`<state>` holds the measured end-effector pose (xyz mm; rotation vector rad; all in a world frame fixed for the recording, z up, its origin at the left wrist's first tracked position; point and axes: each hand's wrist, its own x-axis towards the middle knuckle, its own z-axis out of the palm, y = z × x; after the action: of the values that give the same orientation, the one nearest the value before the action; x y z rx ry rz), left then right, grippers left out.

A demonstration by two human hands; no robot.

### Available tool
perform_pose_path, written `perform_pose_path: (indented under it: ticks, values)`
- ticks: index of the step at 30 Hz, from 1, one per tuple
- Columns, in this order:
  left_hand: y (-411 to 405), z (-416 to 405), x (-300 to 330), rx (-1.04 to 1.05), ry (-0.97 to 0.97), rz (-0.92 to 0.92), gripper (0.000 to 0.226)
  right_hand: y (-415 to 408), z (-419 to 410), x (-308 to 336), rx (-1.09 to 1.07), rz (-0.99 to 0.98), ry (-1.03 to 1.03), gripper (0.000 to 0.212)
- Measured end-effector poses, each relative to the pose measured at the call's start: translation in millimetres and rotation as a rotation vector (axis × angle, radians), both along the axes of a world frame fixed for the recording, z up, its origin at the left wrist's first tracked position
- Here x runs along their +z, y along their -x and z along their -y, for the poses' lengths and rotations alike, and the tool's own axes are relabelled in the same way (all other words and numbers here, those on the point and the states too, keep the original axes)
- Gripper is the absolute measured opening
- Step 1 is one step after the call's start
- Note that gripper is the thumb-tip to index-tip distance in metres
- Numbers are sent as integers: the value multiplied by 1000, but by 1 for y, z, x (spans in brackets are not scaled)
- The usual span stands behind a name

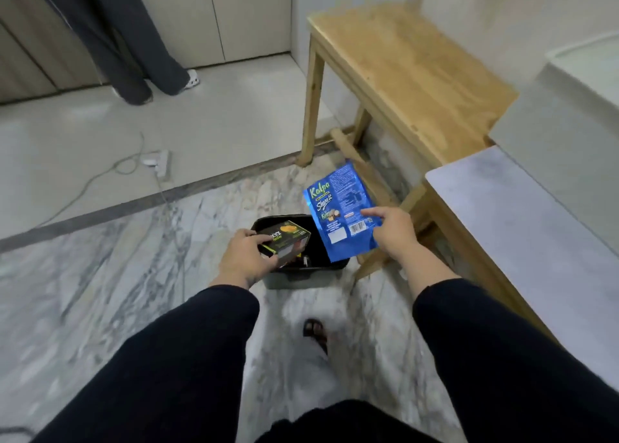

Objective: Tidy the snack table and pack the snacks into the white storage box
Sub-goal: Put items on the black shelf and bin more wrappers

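Observation:
My left hand grips a black snack box with green and orange print, held over a dark-lined bin that stands on the marble floor. My right hand holds a flat blue snack pouch by its right edge, above the bin's right side. A few small items lie inside the bin, mostly hidden by the box. No white storage box is recognisable in view.
A bare wooden table stands at the back right. A grey-topped surface on a wooden frame runs along my right. A power strip with cable lies on the floor. Another person's legs stand at the back left.

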<state>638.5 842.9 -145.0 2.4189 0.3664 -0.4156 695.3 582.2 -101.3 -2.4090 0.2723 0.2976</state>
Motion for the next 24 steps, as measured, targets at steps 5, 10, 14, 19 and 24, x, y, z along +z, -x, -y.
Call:
perform_pose_path:
  ticks: [5, 10, 14, 19, 24]
  values:
    - [-54, 4, -62, 31, 1, -151, 49, -74, -10, -69, 220, -111, 125, 62]
    - [-102, -9, -139, -43, -60, -239, 51, -129, -27, -148, 346, -175, 201, 55]
    - [-135, -18, -213, -118, -95, -276, 49, -157, -45, -213, 481, -183, 247, 44]
    - [-145, -17, -292, -195, -104, -346, 52, -155, -59, -301, 618, -212, 271, 47]
    - [-140, -19, -323, -221, -79, -339, 53, -147, -63, -339, 584, -253, 234, 48]
